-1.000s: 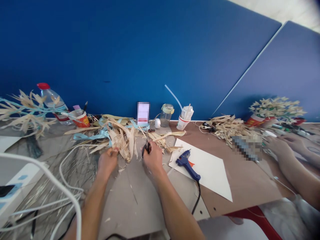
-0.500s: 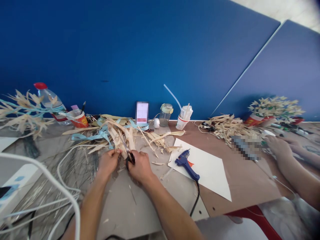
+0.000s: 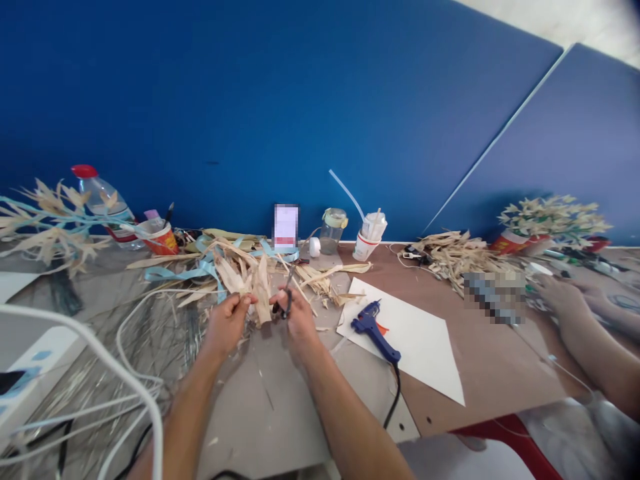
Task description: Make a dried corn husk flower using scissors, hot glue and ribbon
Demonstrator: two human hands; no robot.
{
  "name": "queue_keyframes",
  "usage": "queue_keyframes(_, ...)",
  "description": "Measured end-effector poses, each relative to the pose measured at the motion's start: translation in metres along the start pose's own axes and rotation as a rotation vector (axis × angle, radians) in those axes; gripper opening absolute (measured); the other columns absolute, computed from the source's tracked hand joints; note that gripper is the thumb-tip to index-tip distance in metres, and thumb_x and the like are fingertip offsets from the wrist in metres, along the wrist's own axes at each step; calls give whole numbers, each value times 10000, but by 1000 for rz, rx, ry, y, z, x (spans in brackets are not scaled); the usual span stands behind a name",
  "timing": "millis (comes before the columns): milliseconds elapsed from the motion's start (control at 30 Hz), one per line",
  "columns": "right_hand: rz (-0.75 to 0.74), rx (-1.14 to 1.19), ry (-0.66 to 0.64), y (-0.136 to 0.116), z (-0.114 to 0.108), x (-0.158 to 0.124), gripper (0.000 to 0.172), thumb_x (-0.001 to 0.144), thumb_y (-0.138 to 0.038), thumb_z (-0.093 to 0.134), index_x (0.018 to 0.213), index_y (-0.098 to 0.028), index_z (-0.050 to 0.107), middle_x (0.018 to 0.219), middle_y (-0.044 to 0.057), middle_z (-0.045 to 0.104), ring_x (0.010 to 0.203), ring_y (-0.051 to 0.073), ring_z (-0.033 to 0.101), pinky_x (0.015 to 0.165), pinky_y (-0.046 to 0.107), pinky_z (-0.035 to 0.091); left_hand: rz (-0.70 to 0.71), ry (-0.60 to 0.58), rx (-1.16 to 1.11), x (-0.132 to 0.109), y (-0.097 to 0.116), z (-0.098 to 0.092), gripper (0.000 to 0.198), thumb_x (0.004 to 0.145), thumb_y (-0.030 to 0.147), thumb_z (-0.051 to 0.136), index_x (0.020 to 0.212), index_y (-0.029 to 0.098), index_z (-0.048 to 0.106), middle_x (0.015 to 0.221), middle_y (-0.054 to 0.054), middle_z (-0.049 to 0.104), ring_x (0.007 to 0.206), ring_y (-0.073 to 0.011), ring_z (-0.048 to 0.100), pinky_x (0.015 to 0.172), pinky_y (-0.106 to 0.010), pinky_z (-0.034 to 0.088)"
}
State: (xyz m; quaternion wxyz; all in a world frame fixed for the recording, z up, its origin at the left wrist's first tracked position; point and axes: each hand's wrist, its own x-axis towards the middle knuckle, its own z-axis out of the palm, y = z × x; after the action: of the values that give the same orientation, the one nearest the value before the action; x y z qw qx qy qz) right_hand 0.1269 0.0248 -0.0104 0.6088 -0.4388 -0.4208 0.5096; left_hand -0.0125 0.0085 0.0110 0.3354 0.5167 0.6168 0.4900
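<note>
In the head view we see the left hand point(image 3: 226, 325) and the right hand point(image 3: 299, 317) raised close together over the grey table point(image 3: 280, 413), near its middle. We read the left fingers point(image 3: 243, 302) as pinched on the lower end of a dried husk bundle point(image 3: 251, 279), which stands up from the grip and fans out toward the blue wall. The right fingers are closed around the dark handles of the scissors point(image 3: 287, 298); the blades point up and away, just beside the bundle, and we cannot tell whether they touch it.

Behind the hands we find a heap of loose husk strips with a light blue ribbon point(image 3: 184, 273) threaded through it. To the right, a blue glue gun point(image 3: 373, 327) lies on a white sheet point(image 3: 430, 353), its black cord running off the near edge. Along the wall stand a bottle with a red cap point(image 3: 99, 198), a red cup point(image 3: 161, 238), a glass jar point(image 3: 333, 230) and a paper cup with a straw point(image 3: 368, 239). At far right a co-worker's hand point(image 3: 561, 298) rests on the brown board, well apart from ours. A white cable point(image 3: 143, 393) loops across the lower left.
</note>
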Motion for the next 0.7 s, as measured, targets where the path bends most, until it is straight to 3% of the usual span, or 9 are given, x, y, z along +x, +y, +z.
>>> queue_keyframes(133,86,117,6,-12,-7,4,366,681,-475,683,882,-177,611,627,-4,632,547,132,552,499,234,436,29,-67,-51,-2,1,4,312,711,477,580,750,189,695,478,48,397,486,-144,365,507,-268,282)
queue_keyframes(233,99,59,-38,-15,-6,4,415,557,-370,768,887,-197,585,611,-45,613,549,126,563,514,230,446,62,-143,-66,-4,1,7,277,710,454,591,698,191,678,523,27,478,522,-150,411,526,-267,313)
queue_keyframes(367,102,-50,-121,-14,-4,0,445,540,-315,763,924,-187,577,608,-51,607,536,123,558,505,232,446,78,-168,-76,-7,1,15,266,709,416,608,580,184,623,522,16,504,537,-145,425,524,-257,327)
queue_keyframes(567,168,48,-21,-12,-15,8,407,551,-277,705,919,-189,554,597,-62,594,486,103,519,468,208,390,-43,-152,-220,-12,-1,25,204,702,377,637,701,178,687,456,38,435,472,-143,394,477,-252,300)
queue_keyframes(700,119,163,118,-9,-25,19,324,528,-272,722,797,-185,565,601,-62,578,513,91,508,517,208,377,3,-175,-181,-18,-1,32,163,704,351,647,657,195,655,522,15,495,548,-161,458,530,-260,347)
